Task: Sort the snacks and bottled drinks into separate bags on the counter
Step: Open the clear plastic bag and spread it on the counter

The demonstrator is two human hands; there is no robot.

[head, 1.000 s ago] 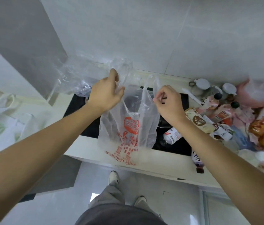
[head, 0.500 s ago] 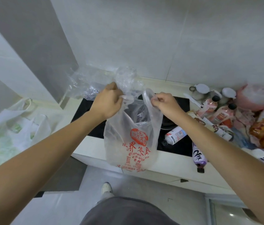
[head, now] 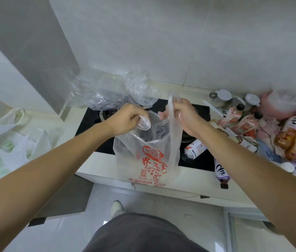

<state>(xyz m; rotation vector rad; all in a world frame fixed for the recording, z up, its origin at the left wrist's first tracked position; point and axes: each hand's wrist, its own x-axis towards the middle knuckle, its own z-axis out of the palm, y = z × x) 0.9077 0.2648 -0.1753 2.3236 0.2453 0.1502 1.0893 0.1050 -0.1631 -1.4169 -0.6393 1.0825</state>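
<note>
Head view, one frame, looking down past both forearms.

Left hand (head: pixel 128 119): fingers curled shut on one handle of the bag (head: pixel 147 157), bunched plastic showing at the knuckles. Forearm runs in from lower left, wrist straight.

Right hand (head: pixel 182 115): closed on the other handle, which stands up above the fist as a thin strip. Forearm runs in from lower right.

Bag: translucent white, held up at frame centre between the two hands, mouth partly spread, body hanging in front of the counter (head: pixel 189 184) edge and the black hob (head: pixel 198 160). Red print on its face: a seal-shaped logo, large Chinese characters beneath, small lines and a QR-like block below; not legible.

Clear bag (head: pixel 107 91): crumpled, above the hob, upper centre-left.

White bags (head: pixel 7 146): left edge, green print, unreadable.

Bottles and snacks (head: pixel 270 135): heaped at right on the counter; pink, orange and purple labels with large white strokes. One white can (head: pixel 195 149) lies on the hob; one purple bottle (head: pixel 220 171) lies at the counter edge.
</note>
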